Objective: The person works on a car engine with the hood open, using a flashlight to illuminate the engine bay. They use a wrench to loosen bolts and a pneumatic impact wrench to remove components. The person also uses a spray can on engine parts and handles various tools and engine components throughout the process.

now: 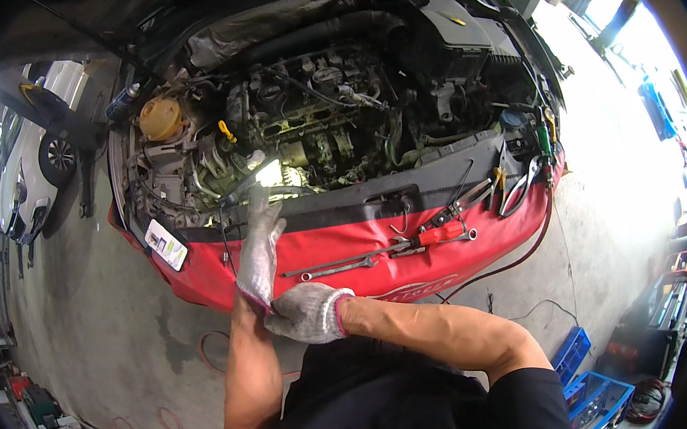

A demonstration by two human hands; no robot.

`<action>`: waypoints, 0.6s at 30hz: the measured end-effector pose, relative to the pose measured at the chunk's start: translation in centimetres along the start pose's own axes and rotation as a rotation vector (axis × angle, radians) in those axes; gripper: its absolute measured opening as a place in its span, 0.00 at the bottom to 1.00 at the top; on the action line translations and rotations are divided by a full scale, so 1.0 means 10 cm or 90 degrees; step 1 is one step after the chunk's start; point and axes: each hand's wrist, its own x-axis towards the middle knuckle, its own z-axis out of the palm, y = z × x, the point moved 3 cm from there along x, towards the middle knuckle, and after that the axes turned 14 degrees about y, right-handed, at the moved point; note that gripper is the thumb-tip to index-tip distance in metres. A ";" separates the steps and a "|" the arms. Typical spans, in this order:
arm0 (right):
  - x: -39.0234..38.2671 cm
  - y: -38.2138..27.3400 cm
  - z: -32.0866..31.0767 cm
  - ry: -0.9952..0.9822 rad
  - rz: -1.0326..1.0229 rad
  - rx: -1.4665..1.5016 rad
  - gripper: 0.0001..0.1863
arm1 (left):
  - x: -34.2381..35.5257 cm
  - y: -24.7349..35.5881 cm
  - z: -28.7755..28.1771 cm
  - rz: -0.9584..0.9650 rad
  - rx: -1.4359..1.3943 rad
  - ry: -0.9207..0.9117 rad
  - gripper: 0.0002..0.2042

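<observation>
My left hand (261, 240), in a pale knit glove, reaches up over the cover's edge with its fingers extended, just below a bright light (272, 174) in the engine bay (320, 106). My right hand (306, 313), also gloved, has its fingers closed on the left glove's cuff (257, 295) at the wrist. Wrenches (330, 270), a red-handled tool (431, 237) and pliers (515, 195) lie along the red fender cover (379, 279). A phone (165, 244) lies at the left, and a yellow dipstick handle (225, 129) shows above the light.
The raised hood (92, 5) spans the upper left. A white car (38, 155) stands beside a lift post at left. A red hose (533, 243) hangs off the right corner. Blue crates (592, 404) and equipment line the right floor; more tool cases (37, 396) sit lower left.
</observation>
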 end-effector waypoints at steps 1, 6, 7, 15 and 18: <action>-0.01 0.01 0.00 0.004 -0.002 0.012 0.24 | -0.13 0.10 0.11 0.022 -0.039 -0.004 0.25; -0.04 -0.19 -0.18 -0.022 0.013 -0.052 0.23 | -0.01 0.06 -0.09 -0.049 -0.061 -0.006 0.19; -0.08 -0.29 -0.26 0.008 0.019 -0.109 0.21 | -0.03 0.03 -0.09 -0.053 0.001 0.002 0.18; 0.34 -0.22 -0.18 0.301 -0.044 -0.573 0.13 | -0.60 0.26 0.35 0.443 0.706 -0.350 0.24; 0.61 0.01 0.15 0.310 0.209 -0.628 0.13 | -0.59 0.26 0.34 0.504 0.721 -0.440 0.26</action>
